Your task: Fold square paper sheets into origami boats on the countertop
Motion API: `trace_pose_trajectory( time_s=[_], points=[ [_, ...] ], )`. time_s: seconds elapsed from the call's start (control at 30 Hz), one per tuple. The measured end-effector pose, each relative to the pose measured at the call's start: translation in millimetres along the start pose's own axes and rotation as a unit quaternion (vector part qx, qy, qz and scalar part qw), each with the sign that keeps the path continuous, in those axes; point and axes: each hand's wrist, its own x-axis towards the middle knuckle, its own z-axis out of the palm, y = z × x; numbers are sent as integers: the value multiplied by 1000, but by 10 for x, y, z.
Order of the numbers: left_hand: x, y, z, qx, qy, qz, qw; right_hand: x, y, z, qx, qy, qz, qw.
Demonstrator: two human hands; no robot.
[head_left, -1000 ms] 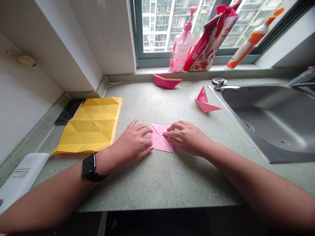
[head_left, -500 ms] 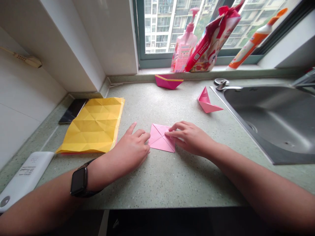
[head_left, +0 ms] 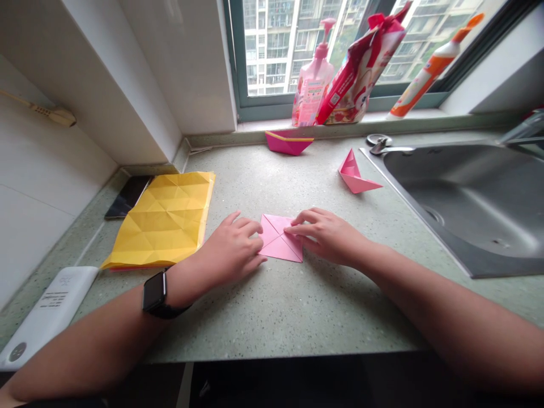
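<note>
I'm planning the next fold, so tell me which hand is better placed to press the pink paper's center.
Probably the right hand: its fingertips reach close to where the creases cross on the pink paper, while the left hand is at its left edge.

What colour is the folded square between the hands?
The folded square is pink; head view shows it best.

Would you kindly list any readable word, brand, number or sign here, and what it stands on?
No words are readable.
Pump bottle: label print too small.
Red bag: pale print and square code, too blurred.
White slab: dark print lines and a round mark, too small.
Orange bottle: markings too blurred.
Folded pink paper: no print visible.
</note>
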Motion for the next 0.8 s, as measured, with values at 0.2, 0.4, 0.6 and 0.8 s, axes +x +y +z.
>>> trace_pose_trajectory(
  time_s=[0.2,0.4,0.6,0.8],
  points=[
    [74,-79,210,-36,62,44,996,-5,67,23,0,-10,-1,1000],
    [76,-131,253,-33,90,82,992,3,86,37,12,-8,9,1000],
    [88,-113,238,-25,92,85,992,22,91,47,21,-4,20,1000],
    [95,-92,267,-24,115,73,990,14,115,83,13,20,21,999]
  ],
)
